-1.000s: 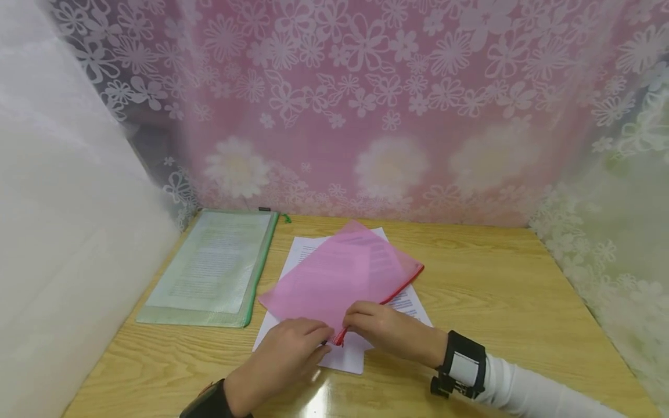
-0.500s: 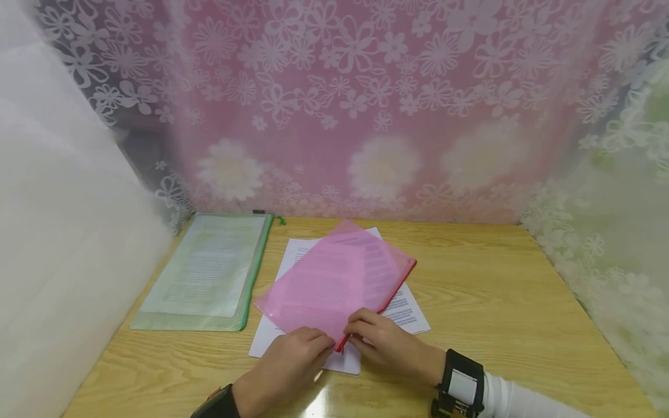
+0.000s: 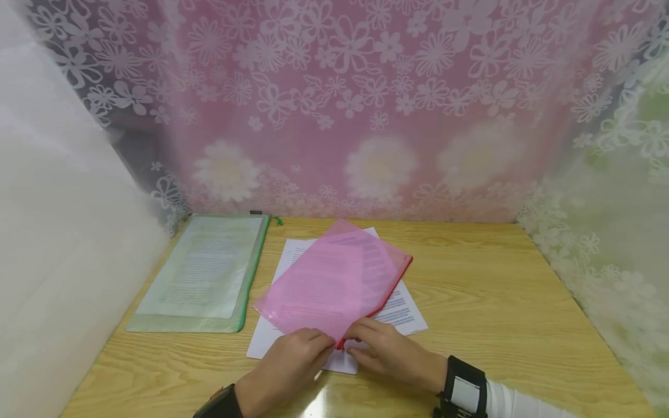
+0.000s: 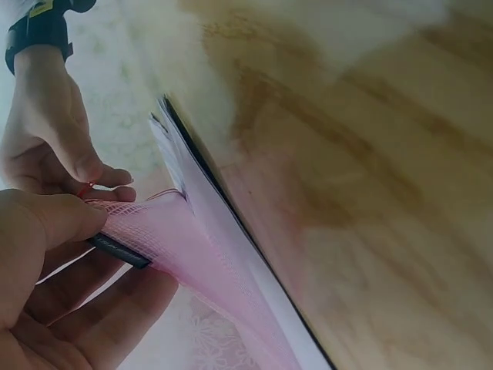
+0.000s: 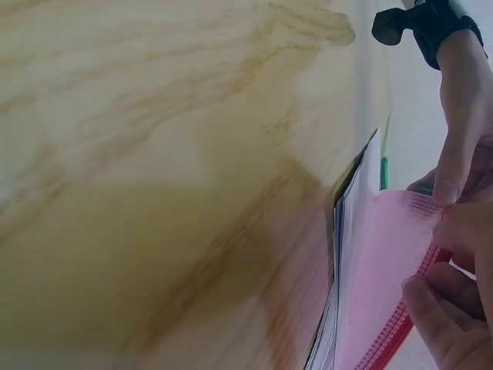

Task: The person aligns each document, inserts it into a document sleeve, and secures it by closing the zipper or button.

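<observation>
A translucent pink zip pouch (image 3: 324, 284) lies aslant over printed sheets (image 3: 399, 313), its red zipper edge (image 3: 392, 287) facing right. My left hand (image 3: 290, 363) pinches the pouch's near corner between thumb and fingers. In the left wrist view this corner is lifted above the sheets, with a small black tag (image 4: 119, 250) along its edge. Right beside it, my right hand (image 3: 392, 351) pinches at the zipper's near end, where a bit of red cord (image 4: 86, 187) shows between its fingertips. The right wrist view shows its fingers (image 5: 431, 312) against the zipper edge.
A green-edged clear pouch (image 3: 235, 325) with printed paper inside lies at the table's left. Pink floral sheeting (image 3: 324, 139) hangs behind the wooden table (image 3: 486, 278). Pale sheeting (image 3: 78, 232) stands at the left side, more at the right.
My right hand has shifted slightly toward the near corner of the pink pouch. The left hand keeps its pinch there. The head view has turned a little, so everything sits slightly further left.
</observation>
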{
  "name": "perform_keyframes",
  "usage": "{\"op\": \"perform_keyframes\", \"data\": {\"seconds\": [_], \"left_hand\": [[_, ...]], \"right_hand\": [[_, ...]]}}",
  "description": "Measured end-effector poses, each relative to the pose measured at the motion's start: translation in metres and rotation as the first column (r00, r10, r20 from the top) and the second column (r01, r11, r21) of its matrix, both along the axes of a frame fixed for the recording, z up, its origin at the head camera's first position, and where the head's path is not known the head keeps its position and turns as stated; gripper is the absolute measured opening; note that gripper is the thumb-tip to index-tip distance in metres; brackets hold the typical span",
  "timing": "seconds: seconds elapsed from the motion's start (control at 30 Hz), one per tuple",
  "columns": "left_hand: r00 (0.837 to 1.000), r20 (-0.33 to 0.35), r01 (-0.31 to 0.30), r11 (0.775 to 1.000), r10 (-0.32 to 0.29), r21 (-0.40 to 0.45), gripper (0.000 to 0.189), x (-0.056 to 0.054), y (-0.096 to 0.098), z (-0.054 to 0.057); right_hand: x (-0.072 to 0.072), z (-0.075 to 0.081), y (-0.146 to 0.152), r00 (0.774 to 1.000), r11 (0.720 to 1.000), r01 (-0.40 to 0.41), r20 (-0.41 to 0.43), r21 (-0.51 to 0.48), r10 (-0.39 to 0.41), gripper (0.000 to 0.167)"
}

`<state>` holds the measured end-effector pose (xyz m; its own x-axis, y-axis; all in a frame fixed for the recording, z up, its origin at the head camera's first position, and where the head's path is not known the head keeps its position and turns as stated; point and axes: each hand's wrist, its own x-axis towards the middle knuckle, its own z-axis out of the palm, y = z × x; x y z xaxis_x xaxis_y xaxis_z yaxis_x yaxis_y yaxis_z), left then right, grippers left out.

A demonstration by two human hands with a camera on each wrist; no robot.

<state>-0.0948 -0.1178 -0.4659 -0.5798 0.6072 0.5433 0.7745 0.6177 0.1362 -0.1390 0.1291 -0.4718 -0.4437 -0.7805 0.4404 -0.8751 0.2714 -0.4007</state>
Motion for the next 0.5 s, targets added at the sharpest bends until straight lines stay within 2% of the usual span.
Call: {"op": "perform_keyframes", "data": {"seconds": [0.2, 0.37, 0.5], "left_hand": [[0.999, 0.044, -0.027, 0.999, 0.026, 0.021, 0.012, -0.0008, 0.0015, 0.0003], [0.998, 0.054, -0.027, 1.0, 0.027, 0.015, 0.01, -0.001, 0.0021, 0.0008], [0.997, 0.071, -0.024, 1.0, 0.023, 0.01, 0.008, -0.0007, 0.0025, 0.0012]], "right_hand": [[0.0024, 0.0024, -0.0003, 1.0, 1.0, -0.002, -0.003, 0.009, 0.002, 0.026], [0.0044, 0.0042, -0.0007, 1.0, 1.0, 0.016, 0.008, 0.016, -0.016, 0.029], [0.0058, 0.0037, -0.0012, 1.0, 1.0, 0.027, -0.013, 0.016, -0.026, 0.031]]}}
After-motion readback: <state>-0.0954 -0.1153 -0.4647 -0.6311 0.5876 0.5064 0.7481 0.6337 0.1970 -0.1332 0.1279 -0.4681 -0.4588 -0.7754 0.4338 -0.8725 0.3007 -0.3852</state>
